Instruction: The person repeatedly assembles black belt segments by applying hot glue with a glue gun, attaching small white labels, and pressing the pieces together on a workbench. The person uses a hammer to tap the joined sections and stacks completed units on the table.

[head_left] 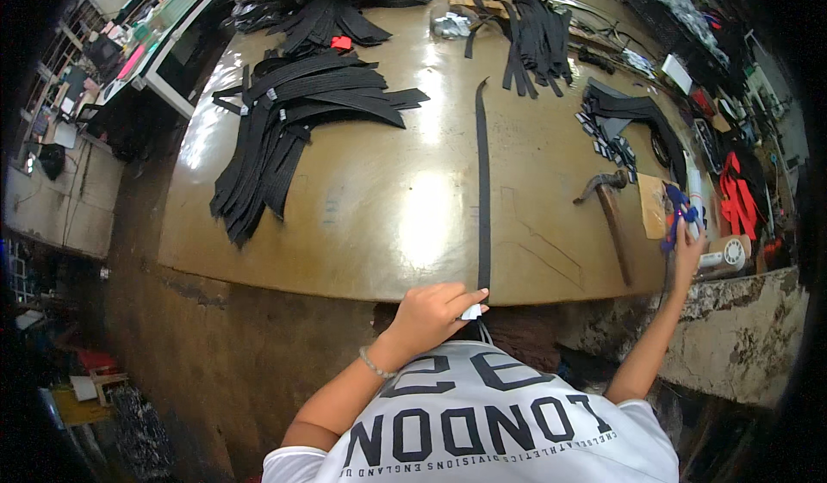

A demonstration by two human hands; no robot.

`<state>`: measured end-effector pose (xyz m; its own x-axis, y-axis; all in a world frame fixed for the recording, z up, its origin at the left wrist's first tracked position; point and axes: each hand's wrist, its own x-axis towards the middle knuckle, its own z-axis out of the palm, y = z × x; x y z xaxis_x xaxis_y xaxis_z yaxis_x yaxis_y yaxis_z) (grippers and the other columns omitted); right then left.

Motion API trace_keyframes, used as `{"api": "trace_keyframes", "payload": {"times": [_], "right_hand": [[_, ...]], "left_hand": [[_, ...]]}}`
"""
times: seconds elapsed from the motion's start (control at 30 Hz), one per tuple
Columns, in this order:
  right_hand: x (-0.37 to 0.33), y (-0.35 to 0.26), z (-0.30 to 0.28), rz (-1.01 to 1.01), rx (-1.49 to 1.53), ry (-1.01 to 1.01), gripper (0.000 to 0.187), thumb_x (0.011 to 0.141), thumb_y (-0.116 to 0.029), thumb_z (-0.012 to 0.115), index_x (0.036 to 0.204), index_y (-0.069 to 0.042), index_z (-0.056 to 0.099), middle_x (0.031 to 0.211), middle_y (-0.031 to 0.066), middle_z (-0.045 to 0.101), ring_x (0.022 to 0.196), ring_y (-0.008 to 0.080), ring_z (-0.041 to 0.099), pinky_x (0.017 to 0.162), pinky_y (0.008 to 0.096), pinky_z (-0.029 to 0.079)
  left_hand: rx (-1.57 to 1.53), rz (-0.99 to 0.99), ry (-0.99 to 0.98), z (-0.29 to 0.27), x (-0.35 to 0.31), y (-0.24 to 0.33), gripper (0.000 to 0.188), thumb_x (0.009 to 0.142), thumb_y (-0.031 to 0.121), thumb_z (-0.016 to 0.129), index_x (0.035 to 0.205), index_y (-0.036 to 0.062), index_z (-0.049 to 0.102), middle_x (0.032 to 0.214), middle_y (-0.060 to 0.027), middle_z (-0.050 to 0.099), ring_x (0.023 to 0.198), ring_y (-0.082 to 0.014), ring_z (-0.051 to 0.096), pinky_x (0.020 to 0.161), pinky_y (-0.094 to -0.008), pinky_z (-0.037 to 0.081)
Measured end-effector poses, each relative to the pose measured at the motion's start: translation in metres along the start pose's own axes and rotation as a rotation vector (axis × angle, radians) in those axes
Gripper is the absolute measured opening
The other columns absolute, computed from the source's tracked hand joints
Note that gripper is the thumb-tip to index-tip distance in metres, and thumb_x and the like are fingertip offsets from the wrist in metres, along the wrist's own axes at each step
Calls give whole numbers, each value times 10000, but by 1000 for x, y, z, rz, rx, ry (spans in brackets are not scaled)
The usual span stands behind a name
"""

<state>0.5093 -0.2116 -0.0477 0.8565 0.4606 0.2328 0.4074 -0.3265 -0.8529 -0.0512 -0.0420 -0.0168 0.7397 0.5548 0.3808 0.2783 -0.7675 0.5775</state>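
1. The left hand point(431, 305) is back-up at the near edge of the surface point(370, 242), wrist bent, fingers pinching the end of a flat black strap point(483, 190) beside a white tag point(471, 312).
2. From those fingertips the strap runs toward 12 o'clock (its far tip curls toward 1).
3. The right arm stretches toward 1 o'clock; the right hand point(689, 238) bends its fingers at a blue-and-purple item point(674, 203), though I cannot tell whether it grips it.
4. A claw hammer point(613, 225) lies at the right hand's 9 o'clock.
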Motion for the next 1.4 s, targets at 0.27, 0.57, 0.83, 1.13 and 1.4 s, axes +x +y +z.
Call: {"api": "trace_keyframes", "payload": {"times": [0.27, 0.57, 0.83, 1.13, 1.4], "right_hand": [[-33, -130, 56, -26, 121, -28, 465, 943, -361, 629, 1280, -71, 492, 835, 49, 637, 668, 117, 607, 596, 252, 487], [-131, -260, 165, -334, -14, -970, 496, 844, -283, 763, 1201, -76, 486, 1052, 101, 623, 995, 195, 614, 877, 332, 483], [-122, -249, 189, -559, -90, -1028, 441, 878, -289, 723, 1158, -69, 465, 912, 132, 659, 807, 242, 658, 735, 350, 505], [-107, -258, 208, -622, -86, -954, 435, 875, -270, 721, 1167, -46, 491, 900, 158, 678, 723, 300, 665, 655, 359, 513], [-95, -187, 118, -390, -376, 81, 468, 938, -366, 613, 1187, 21, 528, 971, 244, 672, 875, 417, 665, 714, 465, 518]], "left_hand": [[-11, 30, 79, 6, 1, -3, 232, 776, 269, 770, 979, 162, 734, 605, -14, 478, 510, -174, 509, 461, -315, 408], [-27, 25, 59, 2, 4, -1, 238, 765, 251, 786, 973, 150, 731, 598, -20, 457, 503, -175, 503, 459, -318, 403], [-18, 4, -5, -4, 4, 0, 191, 833, 245, 723, 986, 131, 726, 649, -27, 469, 545, -180, 535, 487, -327, 413], [-3, -2, -6, -3, 4, 2, 207, 809, 230, 747, 996, 145, 724, 657, -20, 489, 561, -176, 552, 495, -321, 424], [26, -40, -5, -1, 6, 6, 218, 761, 212, 792, 972, 176, 757, 608, -23, 463, 507, -196, 504, 467, -331, 381]]}}
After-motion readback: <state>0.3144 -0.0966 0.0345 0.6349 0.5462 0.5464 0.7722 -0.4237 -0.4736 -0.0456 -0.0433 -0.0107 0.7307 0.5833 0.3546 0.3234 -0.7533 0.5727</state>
